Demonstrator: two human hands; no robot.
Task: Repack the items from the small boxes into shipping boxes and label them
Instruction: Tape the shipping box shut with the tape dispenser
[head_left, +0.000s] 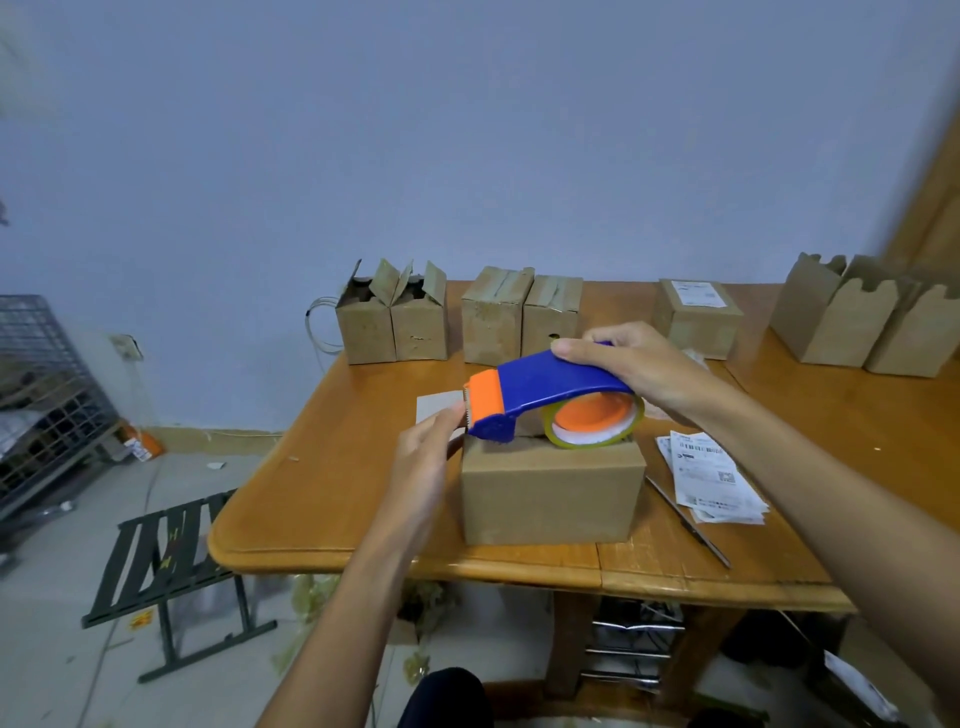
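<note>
A closed cardboard shipping box (550, 491) stands near the front of the wooden table (332, 499). Just above its top, my right hand (631, 364) grips the handle of a blue and orange tape dispenser (524, 397) loaded with a clear tape roll (595, 421). My left hand (426, 457) is at the dispenser's orange cutter end, its fingertips pinching there at the tape's end beside the box's left top edge. A stack of white shipping labels (711, 475) lies right of the box.
Several small cardboard boxes line the table's back: two open ones (389, 325), two taped ones (519, 317), one labelled box (698, 317), and flat open boxes (862, 322) at the right. Scissors (688, 522) lie by the labels. A folding stool (171, 561) stands on the floor left.
</note>
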